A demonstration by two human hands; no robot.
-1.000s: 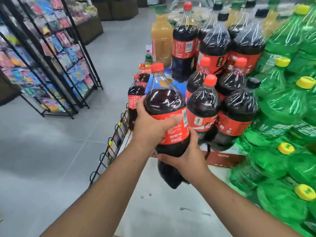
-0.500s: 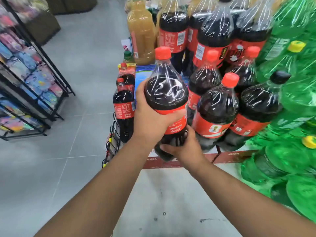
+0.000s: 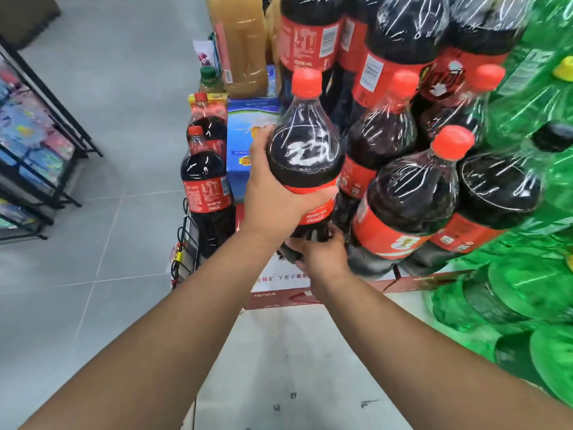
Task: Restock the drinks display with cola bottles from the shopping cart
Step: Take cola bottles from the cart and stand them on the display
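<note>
Big clear-plastic cola bottle [image 3: 305, 156] w/ red cap & label: full, so prob. heavy, rigid-ish, smooth wall likely slick. Upright at left end of near row, over red cardboard case [image 3: 279, 297]. Left hand [image 3: 273, 200] wraps label band; right hand [image 3: 319, 256] curls round base. Best hold: waist + bottom. More red-capped cola bottles [image 3: 409, 193] just right; green plastic bottles [image 3: 527, 290] further right.
</note>
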